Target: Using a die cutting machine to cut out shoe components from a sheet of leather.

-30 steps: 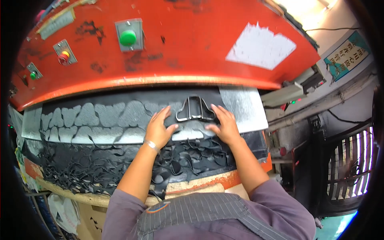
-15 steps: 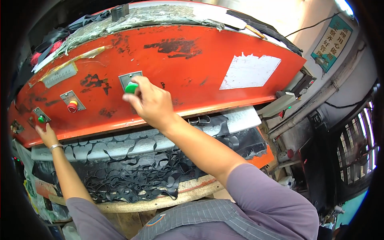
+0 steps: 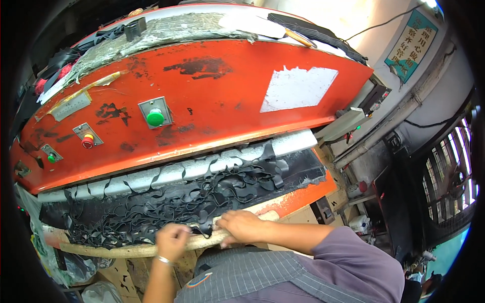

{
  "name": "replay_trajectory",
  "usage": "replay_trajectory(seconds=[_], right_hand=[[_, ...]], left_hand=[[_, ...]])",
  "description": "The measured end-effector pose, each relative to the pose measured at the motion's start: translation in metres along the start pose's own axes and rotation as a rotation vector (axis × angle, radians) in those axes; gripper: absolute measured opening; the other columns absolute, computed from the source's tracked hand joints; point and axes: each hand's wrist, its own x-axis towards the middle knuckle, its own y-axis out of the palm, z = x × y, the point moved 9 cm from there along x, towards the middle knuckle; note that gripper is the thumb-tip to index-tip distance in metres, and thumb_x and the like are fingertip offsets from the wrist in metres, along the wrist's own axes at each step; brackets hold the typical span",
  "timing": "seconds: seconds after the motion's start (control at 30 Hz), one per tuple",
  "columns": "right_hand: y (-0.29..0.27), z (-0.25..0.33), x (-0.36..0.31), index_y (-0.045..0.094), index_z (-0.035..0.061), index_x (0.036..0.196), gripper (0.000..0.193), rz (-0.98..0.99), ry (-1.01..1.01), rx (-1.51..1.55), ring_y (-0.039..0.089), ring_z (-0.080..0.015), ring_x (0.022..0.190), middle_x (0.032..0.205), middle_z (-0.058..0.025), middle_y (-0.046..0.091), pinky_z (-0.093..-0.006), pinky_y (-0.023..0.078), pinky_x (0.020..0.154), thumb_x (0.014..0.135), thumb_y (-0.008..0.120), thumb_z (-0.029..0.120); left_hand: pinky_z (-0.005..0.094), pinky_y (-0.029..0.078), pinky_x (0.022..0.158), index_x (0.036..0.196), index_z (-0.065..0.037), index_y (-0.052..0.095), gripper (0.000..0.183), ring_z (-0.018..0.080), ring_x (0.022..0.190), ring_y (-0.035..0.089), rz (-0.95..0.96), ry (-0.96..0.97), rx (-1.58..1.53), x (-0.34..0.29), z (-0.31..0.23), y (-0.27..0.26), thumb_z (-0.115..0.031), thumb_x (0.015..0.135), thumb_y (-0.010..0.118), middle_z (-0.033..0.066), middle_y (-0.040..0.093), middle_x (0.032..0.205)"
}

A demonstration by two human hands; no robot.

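Note:
Both hands are at the pale rail [image 3: 116, 251] along the near edge of a red machine's bed. My left hand [image 3: 172, 243] has its fingers curled together just over the rail, beside the tangled black scrap strips [image 3: 151, 212]; anything in its fingers is too small to make out. Further right, my right hand [image 3: 242, 226] lies over the rail with its fingers bent round it, close to a loose black strip end [image 3: 204, 227]. The red machine front [image 3: 222, 101] carries a large green button [image 3: 155, 117], a red knob [image 3: 88, 141] and a small green button [image 3: 52, 158], all untouched.
A white slab [image 3: 293, 144] under the red front has black loops draped over it. Fibrous padding, black strips and a wood-handled tool [image 3: 300, 38] lie on top of the machine. Plastic bags [image 3: 76, 262] hang at left. Pipes and a dark fan-like grille [image 3: 447, 187] are at right.
My right hand has left the large green button and my left hand the small green one. Both have come down to the near rail. More of the black scraps and white slab is now uncovered.

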Motion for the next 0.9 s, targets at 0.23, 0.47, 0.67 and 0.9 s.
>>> replay_trajectory(seconds=[0.23, 0.47, 0.67, 0.9], right_hand=[[0.01, -0.017, -0.017, 0.06, 0.0048, 0.092, 0.044, -0.203, 0.113, -0.143, 0.06, -0.0262, 0.091, 0.091, -0.0109, 0.062, -0.0351, 0.053, 0.072, 0.055, 0.079, 0.019], [-0.027, -0.032, 0.006, 0.062, 0.0037, 0.094, 0.034, 0.162, 0.038, 0.067, 0.062, -0.0334, 0.089, 0.091, -0.0162, 0.064, -0.0423, 0.052, 0.075, 0.069, 0.073, 0.024], [-0.142, -0.163, 0.085, 0.045, 0.0142, 0.136, 0.066, -0.372, 0.171, -0.133, 0.041, -0.0367, 0.127, 0.137, -0.0196, 0.043, -0.053, 0.041, 0.094, 0.073, 0.061, 0.006], [-0.135, -0.224, 0.14, 0.054, 0.0204, 0.131, 0.063, 0.039, 0.174, -0.008, 0.037, -0.0362, 0.128, 0.135, -0.0165, 0.044, -0.0475, 0.038, 0.103, 0.07, 0.069, 0.01]], left_hand=[[0.0384, 0.049, 0.066, 0.076, -0.007, 0.071, 0.014, 0.0286, 0.072, 0.06, 0.011, 0.118, 0.341, -0.004, -0.041, 0.06, -0.021, 0.076, 0.069, 0.0082, 0.064, 0.073], [0.0378, 0.048, 0.063, 0.072, -0.007, 0.071, 0.016, 0.0294, 0.068, 0.059, 0.073, 0.071, 0.34, 0.007, -0.049, 0.055, -0.023, 0.072, 0.072, 0.0092, 0.063, 0.069], [0.0356, 0.048, 0.057, 0.072, -0.005, 0.072, 0.016, 0.0278, 0.059, 0.062, 0.22, -0.099, 0.259, 0.047, -0.045, 0.053, -0.02, 0.075, 0.072, 0.0099, 0.064, 0.065], [0.0299, 0.047, 0.055, 0.074, 0.002, 0.068, 0.009, 0.0224, 0.057, 0.061, 0.049, -0.08, 0.103, 0.106, -0.072, 0.058, -0.007, 0.078, 0.069, 0.0132, 0.065, 0.069]])
